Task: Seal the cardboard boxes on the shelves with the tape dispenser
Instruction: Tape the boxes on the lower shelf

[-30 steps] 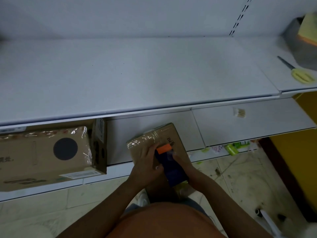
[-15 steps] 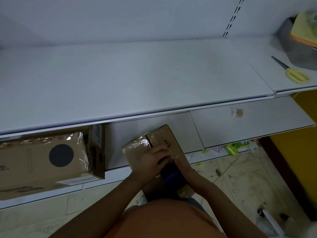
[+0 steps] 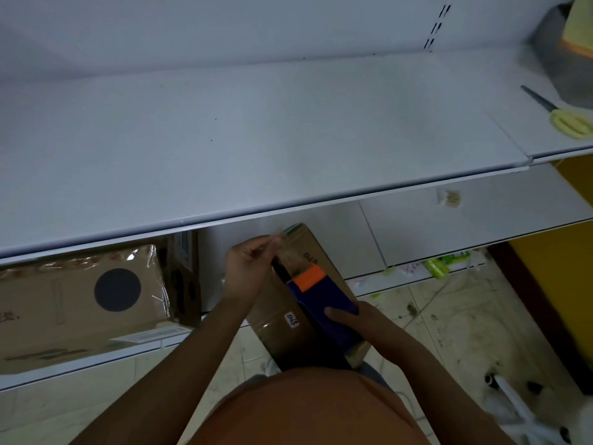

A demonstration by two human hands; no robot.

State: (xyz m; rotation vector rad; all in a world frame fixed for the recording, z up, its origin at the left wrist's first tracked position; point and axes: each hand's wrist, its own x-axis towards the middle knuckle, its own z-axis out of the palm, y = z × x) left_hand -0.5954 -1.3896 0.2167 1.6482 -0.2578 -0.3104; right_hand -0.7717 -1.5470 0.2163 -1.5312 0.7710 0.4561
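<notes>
**Head view: tape drawn out over a small box**

Head camera looks down at a small cardboard box (image 3: 321,258) held in front of the person's torso, at about 6 o'clock from the lower shelf (image 3: 449,220). The right hand (image 3: 362,329) grips the blue tape dispenser (image 3: 324,303) with fingers curled round its body, thumb laid across the top; its orange end points to 11 o'clock. The left hand (image 3: 247,268), at 10 o'clock from the dispenser, pinches the free end of the clear tape (image 3: 285,252) between thumb and fingertips, stretched above the box. A larger taped cardboard box (image 3: 80,300) lies on the lower shelf at 9 o'clock. Yellow-handled scissors (image 3: 568,122) rest on the upper shelf (image 3: 256,139) at 2 o'clock.
</notes>
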